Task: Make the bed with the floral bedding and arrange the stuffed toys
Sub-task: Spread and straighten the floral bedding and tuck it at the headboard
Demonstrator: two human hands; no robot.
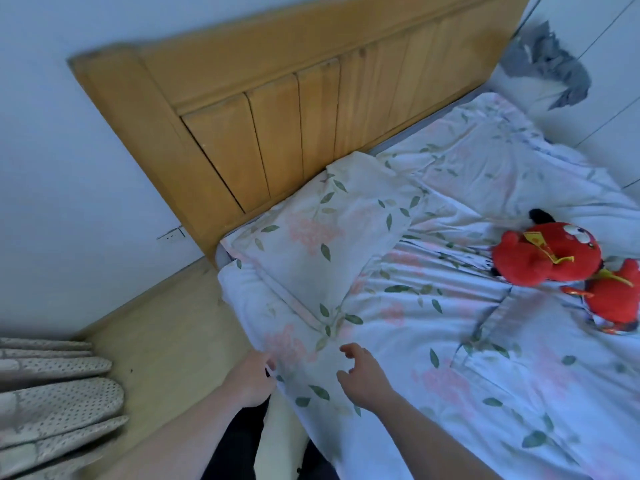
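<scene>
- Left hand (254,377): grips floral quilt (398,327) at bed's near edge
- Right hand (363,374): loosely open over quilt
- Pillow (322,237): headboard corner
- Red stuffed toys (547,252): far side

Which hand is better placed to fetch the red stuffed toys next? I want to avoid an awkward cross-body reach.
Probably the right hand: it hovers open over the floral cover, on the side of the red stuffed toys. The left hand grips the cover's edge, farther away.

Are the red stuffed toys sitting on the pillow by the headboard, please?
No, the red stuffed toys lie on the quilt toward the middle of the bed, well apart from the pillow.
</scene>
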